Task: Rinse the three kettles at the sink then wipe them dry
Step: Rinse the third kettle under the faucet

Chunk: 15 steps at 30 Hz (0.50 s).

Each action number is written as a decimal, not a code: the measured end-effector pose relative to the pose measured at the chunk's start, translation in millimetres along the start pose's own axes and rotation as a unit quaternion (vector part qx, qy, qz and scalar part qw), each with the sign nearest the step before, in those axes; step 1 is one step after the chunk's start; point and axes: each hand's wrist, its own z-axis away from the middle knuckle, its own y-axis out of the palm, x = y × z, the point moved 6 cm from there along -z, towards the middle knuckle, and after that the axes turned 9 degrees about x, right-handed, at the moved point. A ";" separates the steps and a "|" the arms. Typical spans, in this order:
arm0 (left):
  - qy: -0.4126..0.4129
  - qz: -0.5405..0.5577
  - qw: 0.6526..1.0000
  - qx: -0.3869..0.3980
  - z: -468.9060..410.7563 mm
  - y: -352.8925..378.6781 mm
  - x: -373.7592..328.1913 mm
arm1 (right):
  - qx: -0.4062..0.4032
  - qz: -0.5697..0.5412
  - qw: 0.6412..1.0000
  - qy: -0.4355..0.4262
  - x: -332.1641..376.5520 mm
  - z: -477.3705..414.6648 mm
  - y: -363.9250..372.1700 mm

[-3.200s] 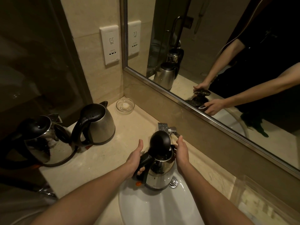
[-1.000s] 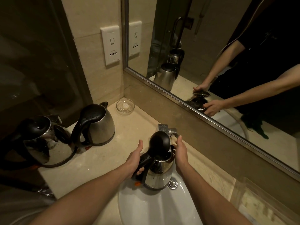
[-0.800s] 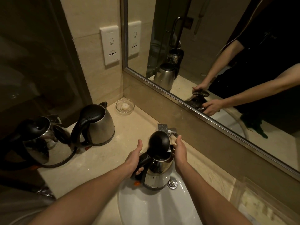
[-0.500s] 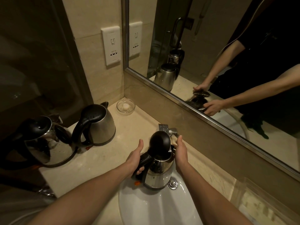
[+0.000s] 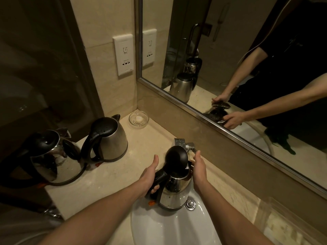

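Left hand [image 5: 150, 175] clamps its fingers on the kettle [image 5: 174, 193] handle. Right hand [image 5: 199, 169] sits at its 3 o'clock, fingers hidden. Best keep the mouth under the tap [image 5: 184, 144] at 12 o'clock.

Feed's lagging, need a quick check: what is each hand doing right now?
Left hand: grips the kettle by its black handle.
Right hand: fingers cupped round the kettle's body, over the sink.
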 end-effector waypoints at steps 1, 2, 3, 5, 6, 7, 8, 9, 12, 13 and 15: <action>-0.001 -0.001 1.000 0.000 0.8 0.5 -0.3 | -0.001 0.001 1.000 0.000 0.0 0.2 0.2; -0.001 -0.002 1.000 0.000 1.1 0.8 -0.2 | -0.002 0.002 1.000 0.002 0.1 0.8 -0.1; -0.002 -0.002 1.000 -0.002 1.9 1.1 -0.4 | -0.003 0.001 1.000 0.003 0.0 0.8 -0.5; -0.003 -0.001 1.000 -0.006 2.9 0.9 -0.7 | -0.001 -0.002 1.000 0.001 -0.6 0.2 -1.0; -0.004 0.000 1.000 -0.007 2.3 0.8 -0.8 | 0.000 0.000 1.000 0.001 -1.0 -0.3 -0.9; -0.005 0.002 1.000 -0.008 2.5 0.9 -1.3 | 0.000 0.002 1.000 -0.001 -1.0 -0.7 -1.0; -0.005 0.002 1.000 -0.010 1.9 0.3 -1.5 | -0.001 0.005 1.000 -0.004 -1.0 -0.9 -1.0; -0.005 0.001 1.000 -0.013 1.8 0.2 -2.2 | -0.002 0.009 1.000 -0.008 -0.1 -0.9 -0.9; -0.004 0.001 1.000 -0.013 0.6 0.3 -2.0 | -0.006 0.022 1.000 -0.007 0.2 -0.5 -1.4; -0.003 0.001 1.000 -0.012 0.9 0.7 -1.7 | -0.007 0.024 1.000 -0.008 0.2 -0.3 -1.7; -0.002 -0.001 1.000 -0.009 1.1 0.9 -0.6 | -0.007 0.024 1.000 -0.010 -0.4 -0.5 -1.7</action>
